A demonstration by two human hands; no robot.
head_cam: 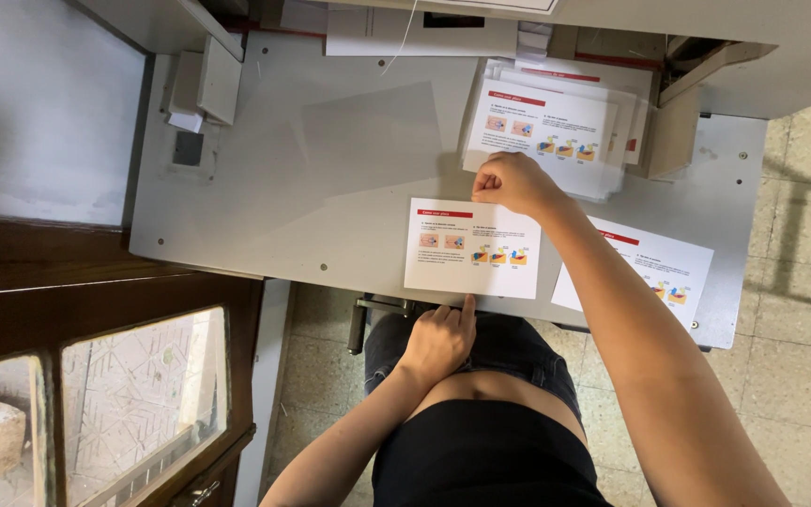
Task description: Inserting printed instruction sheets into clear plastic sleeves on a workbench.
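Note:
A white printed sheet [473,248] with a red bar and small coloured pictures lies flat near the front edge of a grey metal table [265,216]. My left hand [439,340] rests at that front edge, its index finger touching the sheet's lower border. My right hand [514,182] is curled shut at the sheet's upper right corner, apparently pinching the edge. Just beyond the right hand sits a stack of the same printed sheets [546,127]. Another such sheet [654,268] lies to the right, partly hidden under my right forearm.
A clear plastic sheet [368,141] lies on the table's middle. Machine parts and white paper [420,33] line the far edge, with a small block [206,80] at the far left. A wooden frame with glass panes [133,394] stands left, tiled floor [800,376] right.

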